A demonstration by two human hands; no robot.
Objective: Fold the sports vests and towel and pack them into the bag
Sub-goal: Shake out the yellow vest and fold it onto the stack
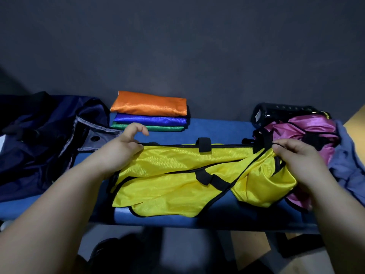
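Note:
A yellow sports vest (177, 175) with black trim lies spread sideways on the blue bench (217, 129). My left hand (122, 149) pinches its far left corner. My right hand (296, 157) grips its bunched right end by the black edge. Behind it, against the wall, sits a folded stack: an orange vest (150, 103) on a blue vest (152, 120) on a green vest (166, 128). A crumpled pink vest (314, 125) lies at the right, partly under my right hand. A greyish-blue towel (347, 165) lies at the far right. The dark navy bag (45, 135) lies open at the left.
A black cylindrical bottle (280, 112) lies on its side behind the pink vest. A dark grey wall stands right behind the bench. Below the bench's front edge the floor and dark shapes show, blurred.

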